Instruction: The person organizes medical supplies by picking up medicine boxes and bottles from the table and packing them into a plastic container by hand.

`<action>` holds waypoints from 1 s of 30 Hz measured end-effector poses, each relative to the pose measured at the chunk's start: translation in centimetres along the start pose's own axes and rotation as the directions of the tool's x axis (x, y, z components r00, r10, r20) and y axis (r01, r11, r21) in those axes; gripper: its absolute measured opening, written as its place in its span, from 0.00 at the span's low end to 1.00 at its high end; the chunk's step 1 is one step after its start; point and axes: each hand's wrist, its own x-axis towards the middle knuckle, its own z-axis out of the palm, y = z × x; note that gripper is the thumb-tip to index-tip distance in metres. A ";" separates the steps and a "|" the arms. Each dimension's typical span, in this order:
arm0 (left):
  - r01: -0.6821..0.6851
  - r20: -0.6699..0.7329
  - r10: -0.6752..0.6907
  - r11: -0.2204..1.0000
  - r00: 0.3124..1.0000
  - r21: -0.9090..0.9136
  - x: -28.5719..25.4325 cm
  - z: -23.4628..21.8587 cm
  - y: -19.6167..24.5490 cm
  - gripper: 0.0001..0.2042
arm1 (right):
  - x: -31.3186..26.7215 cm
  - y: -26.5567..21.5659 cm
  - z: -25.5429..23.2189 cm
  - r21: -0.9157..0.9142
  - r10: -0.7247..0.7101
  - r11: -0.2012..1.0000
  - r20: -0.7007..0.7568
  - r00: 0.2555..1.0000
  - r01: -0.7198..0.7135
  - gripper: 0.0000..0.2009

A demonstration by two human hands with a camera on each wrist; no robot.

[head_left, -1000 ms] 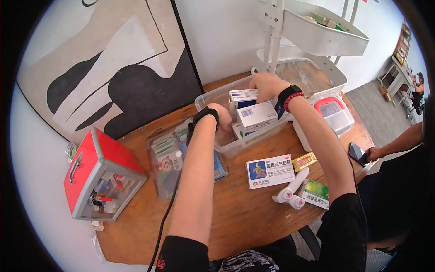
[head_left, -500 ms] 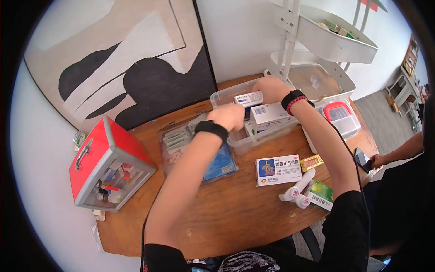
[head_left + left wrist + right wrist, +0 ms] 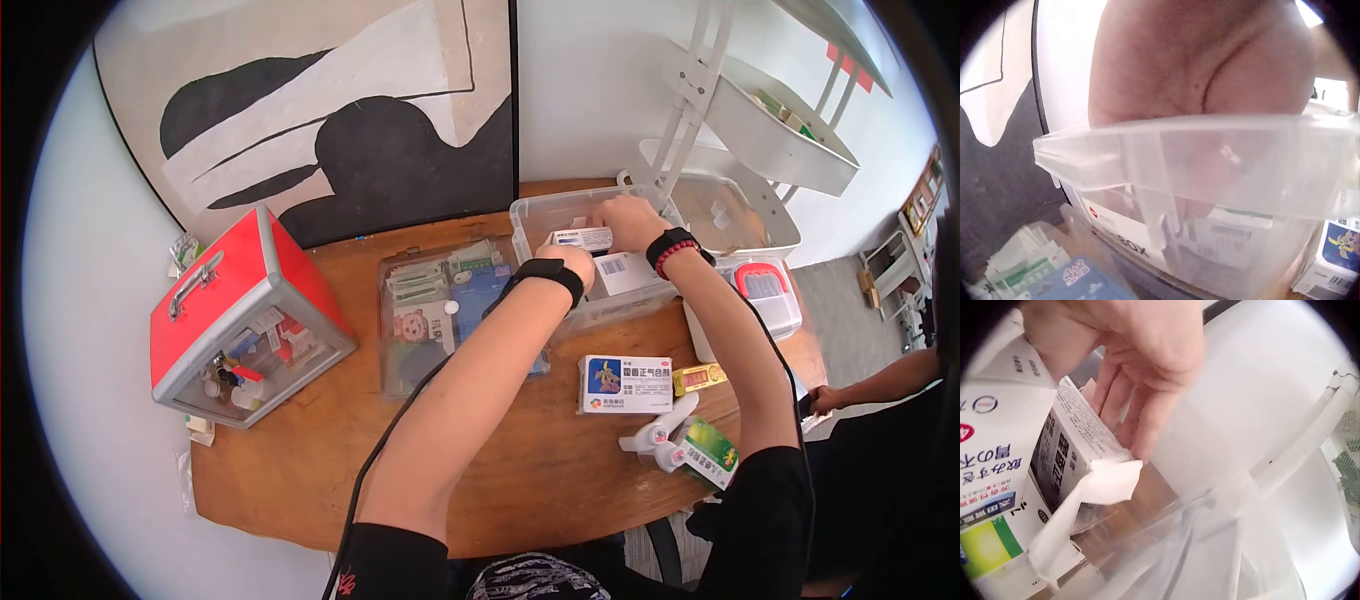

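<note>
In the head view, both hands reach into a clear plastic bin filled with medicine boxes. My left hand is over the bin's near left side, beside a white-and-blue medicine box. In the left wrist view the bin wall blurs its fingers, and I cannot tell what they hold. My right hand grips a printed medicine box, its fingers bent down along one side. The end flap of a carton sticks out below them. Beside it stands a white carton with Japanese print.
Left of the bin lies a clear case of packets. A red first-aid box stands farther left. A medicine box, yellow box, white bottles and green box lie in front. A white cart stands behind; another person's arm is at right.
The head view has swung, so the scene sits farther right and lower. My left hand rose over the bin's near edge, then moved in toward the white-and-blue box. The right hand stays inside the bin.
</note>
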 end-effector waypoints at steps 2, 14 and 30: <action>0.101 -0.007 -0.101 0.993 0.995 -0.054 -0.4 -0.8 0.4 0.15 | 0.0 0.4 -0.1 0.071 0.037 0.997 0.053 0.998 -0.041 0.20; -0.060 -0.131 0.064 0.998 0.989 0.033 -3.3 -3.3 0.0 0.15 | -0.8 1.8 -2.6 0.500 -0.033 0.866 0.094 0.995 -0.018 0.25; -0.152 -0.009 0.152 0.988 0.988 0.039 -7.5 -6.0 2.8 0.17 | -6.6 0.5 -5.0 0.588 0.085 0.807 -0.200 0.976 0.051 0.10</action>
